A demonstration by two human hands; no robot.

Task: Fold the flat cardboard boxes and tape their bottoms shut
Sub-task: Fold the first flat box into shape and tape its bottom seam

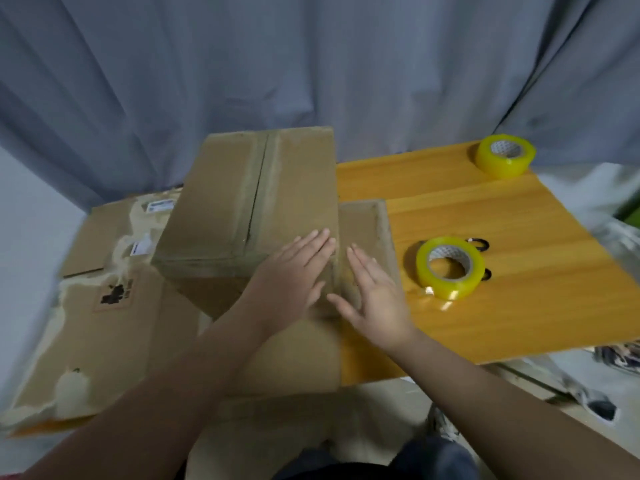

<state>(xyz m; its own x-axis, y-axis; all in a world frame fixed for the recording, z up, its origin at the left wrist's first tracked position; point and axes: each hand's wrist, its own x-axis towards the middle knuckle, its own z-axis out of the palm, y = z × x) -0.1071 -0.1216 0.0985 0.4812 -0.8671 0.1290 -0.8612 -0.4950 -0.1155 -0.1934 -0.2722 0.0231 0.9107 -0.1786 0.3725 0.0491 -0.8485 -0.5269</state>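
My left hand (294, 271) and right hand (375, 299) lay flat, fingers straight, on the folded brown cardboard box (242, 202); I couldn't read the blurred white labels (159, 205) beside it.

We face a grey-blue curtain (311, 64) hanging in soft folds behind our orange wood-grain table (519, 271); a pale surface (27, 202) shows at the left.

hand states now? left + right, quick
Left hand: open, flat on top of the box.
Right hand: open, fingers straight, at the box's right side, holding nothing.
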